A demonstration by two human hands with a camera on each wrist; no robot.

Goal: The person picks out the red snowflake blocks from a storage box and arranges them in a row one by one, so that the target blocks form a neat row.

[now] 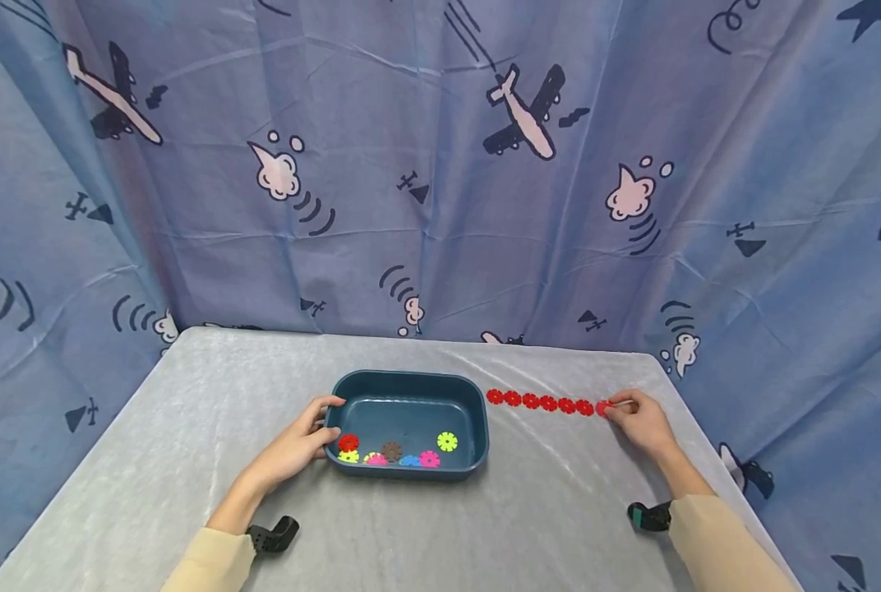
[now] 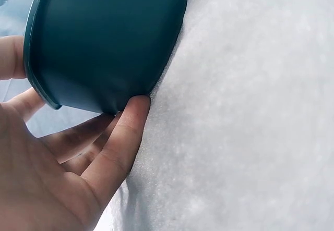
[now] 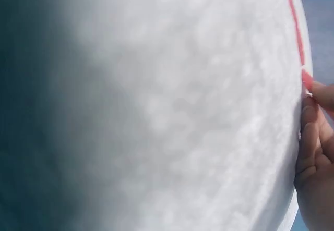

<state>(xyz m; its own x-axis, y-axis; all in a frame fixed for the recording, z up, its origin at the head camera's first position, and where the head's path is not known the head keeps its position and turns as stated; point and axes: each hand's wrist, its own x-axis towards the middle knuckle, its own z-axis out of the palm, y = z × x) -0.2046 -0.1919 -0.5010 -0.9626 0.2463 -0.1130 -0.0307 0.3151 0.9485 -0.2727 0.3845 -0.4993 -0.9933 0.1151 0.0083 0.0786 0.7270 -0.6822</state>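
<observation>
My left hand (image 1: 296, 448) grips the left end of a dark teal plastic bin (image 1: 396, 419), with the thumb over its rim. In the left wrist view, fingers (image 2: 122, 142) press against the bin's outer wall, low near the cloth. At the right end of a row of red flower-shaped discs (image 1: 549, 404), my right hand (image 1: 646, 423) pinches one more red disc (image 1: 603, 409) between thumb and fingertips, at the tabletop. In the right wrist view that held red disc (image 3: 306, 80) shows at the edge, partly covered by the fingers.
Inside the bin lie several loose discs, among them a yellow-green disc (image 1: 447, 441), a brown disc (image 1: 392, 450), a pink disc (image 1: 429, 459) and a red disc (image 1: 348, 442). A pale grey cloth (image 1: 529, 501) covers the table. Behind it hangs a blue curtain (image 1: 366, 271) printed with planes.
</observation>
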